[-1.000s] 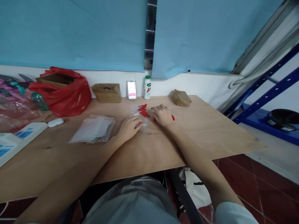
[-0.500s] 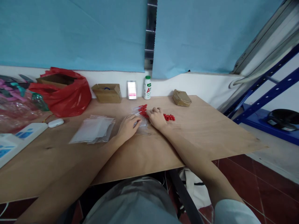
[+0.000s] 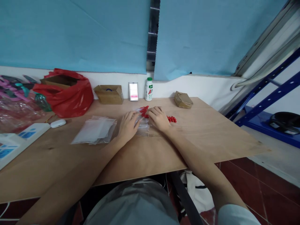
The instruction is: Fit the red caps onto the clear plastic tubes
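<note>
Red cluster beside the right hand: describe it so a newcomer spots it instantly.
On the wooden table, find the white, green-capped bottle near the back edge. Come toward the person to the right hand; the red cluster lies just to its right. It shows as small rounded pieces bunched together, unlike the clear sticks with red ends between that hand and the left hand.

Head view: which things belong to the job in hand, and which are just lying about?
Apparently in use:
red-ended clear sticks, near left hand and right hand
thin clear sticks
red pieces
clear plastic bags, possibly

Apparently lying about:
green-capped bottle
red plastic bag
open cardboard box
white power strip
brown package
</note>
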The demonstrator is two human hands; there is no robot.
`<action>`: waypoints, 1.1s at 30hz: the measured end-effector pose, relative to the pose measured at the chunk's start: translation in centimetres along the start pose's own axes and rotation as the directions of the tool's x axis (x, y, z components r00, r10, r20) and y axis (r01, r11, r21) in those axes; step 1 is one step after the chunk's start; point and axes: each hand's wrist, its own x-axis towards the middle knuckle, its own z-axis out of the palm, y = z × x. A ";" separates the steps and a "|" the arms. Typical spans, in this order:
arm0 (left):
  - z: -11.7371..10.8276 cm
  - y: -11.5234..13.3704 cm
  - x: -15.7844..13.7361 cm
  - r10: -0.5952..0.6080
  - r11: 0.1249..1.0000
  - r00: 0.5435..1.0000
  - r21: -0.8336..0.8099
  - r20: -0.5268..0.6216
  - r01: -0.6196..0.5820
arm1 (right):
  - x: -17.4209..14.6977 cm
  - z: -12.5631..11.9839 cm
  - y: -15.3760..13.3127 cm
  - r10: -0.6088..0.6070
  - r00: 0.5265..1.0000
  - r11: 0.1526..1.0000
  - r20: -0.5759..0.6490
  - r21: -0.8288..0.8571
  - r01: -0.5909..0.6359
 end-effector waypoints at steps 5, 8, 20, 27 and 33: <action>0.2 -0.1 0.1 0.052 0.999 0.993 0.012 0.104 -0.053 | -0.1 0.3 -1.0 -0.045 0.998 0.996 -0.042 0.075 0.048; 0.4 -0.1 -0.1 0.020 1.000 0.993 0.011 0.118 -0.022 | -0.1 0.4 -1.4 -0.035 0.998 0.994 -0.054 0.103 0.041; -0.9 1.4 -0.3 -0.159 0.985 0.954 0.111 0.254 0.134 | -0.3 0.4 -2.1 0.028 0.998 0.962 -0.060 0.272 -0.010; -1.1 1.1 -0.1 -0.133 0.983 0.955 0.155 0.264 0.094 | -0.6 0.6 -1.2 0.070 0.997 0.934 -0.012 0.351 -0.062; -0.8 0.9 -0.3 -0.091 0.993 0.968 0.095 0.235 0.071 | -0.8 0.3 -1.1 0.116 0.993 0.931 0.008 0.348 -0.111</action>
